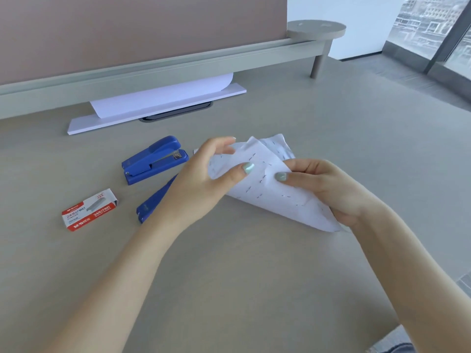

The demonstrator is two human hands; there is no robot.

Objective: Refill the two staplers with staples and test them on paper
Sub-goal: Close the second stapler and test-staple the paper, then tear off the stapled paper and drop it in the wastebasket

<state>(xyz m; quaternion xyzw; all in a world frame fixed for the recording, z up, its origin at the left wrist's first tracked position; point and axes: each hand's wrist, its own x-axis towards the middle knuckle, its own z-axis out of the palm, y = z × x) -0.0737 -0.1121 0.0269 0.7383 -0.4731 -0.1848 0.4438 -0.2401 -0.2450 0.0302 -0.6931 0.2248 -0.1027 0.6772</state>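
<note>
Fingers of left hand and right hand pinch the limp, crumpled paper; I'd hold its edges, stapler at nine o'clock.

Grey desk; mauve partition along back; round shelf on leg; window far right.

blue stapler upright | second stapler nearer | staple box leftmost | stapled paper crumpled

I log across the tabletop: staple box leftmost; rear stapler and front stapler right of it; paper sheet rightmost; paper stack behind.
</note>
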